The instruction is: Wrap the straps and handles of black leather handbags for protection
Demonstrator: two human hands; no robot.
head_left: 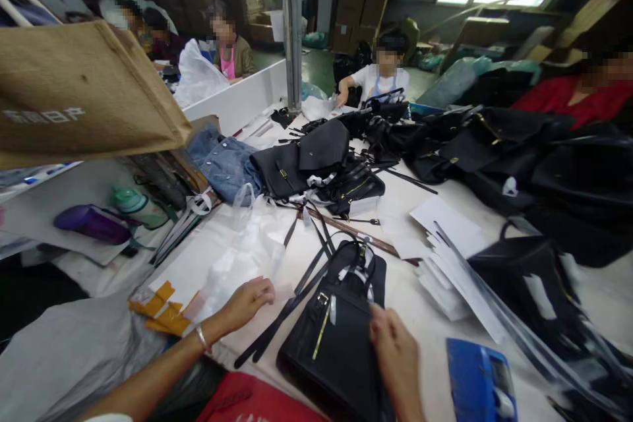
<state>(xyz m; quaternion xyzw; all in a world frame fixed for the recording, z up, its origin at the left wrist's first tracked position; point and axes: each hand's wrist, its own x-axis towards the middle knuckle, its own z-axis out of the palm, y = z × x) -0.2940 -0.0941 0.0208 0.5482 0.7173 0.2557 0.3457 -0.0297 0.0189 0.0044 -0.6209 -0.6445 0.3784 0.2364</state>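
Head view: black backpack [341, 349] lying on the table [430, 343], between both hands, long axis running away from the body and leaning right. Nearer: right hand [395, 349], at the bag's right edge, fingers bent, grip or mere touch impossible to judge. Farther: left hand [250, 300], beyond the loose straps [271, 328], fingers relaxed, nothing visible within. On the brown bag [89, 92], pale characters, seemingly ending 日产; on the red cloth [252, 402], white letters, cut off.
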